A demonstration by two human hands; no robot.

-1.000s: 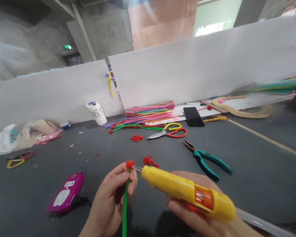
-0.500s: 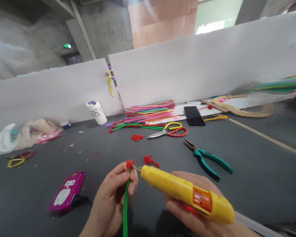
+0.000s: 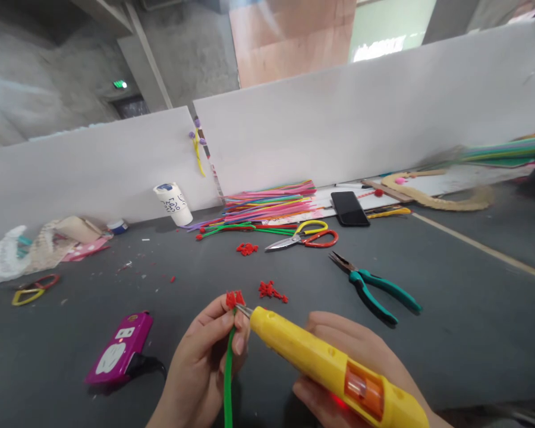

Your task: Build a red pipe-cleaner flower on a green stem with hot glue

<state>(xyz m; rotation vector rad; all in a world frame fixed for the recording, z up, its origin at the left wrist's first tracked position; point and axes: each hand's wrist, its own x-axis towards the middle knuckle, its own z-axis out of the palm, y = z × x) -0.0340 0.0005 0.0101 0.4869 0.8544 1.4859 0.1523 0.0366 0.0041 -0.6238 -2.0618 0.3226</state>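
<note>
Left fingers [image 3: 219,326] pinch the green stem [image 3: 228,380], red tuft [image 3: 234,299] at its top; right fingers [image 3: 310,397] wrap the yellow glue gun [image 3: 301,343], right of the stem; best keep the nozzle [image 3: 244,310] steady.

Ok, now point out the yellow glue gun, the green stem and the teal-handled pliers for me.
Yellow glue gun [image 3: 310,351], head view: on the middle of its casing.
Green stem [image 3: 228,380], head view: on its lower length.
Teal-handled pliers [image 3: 357,277], head view: near the pivot, where the handles meet.
</note>
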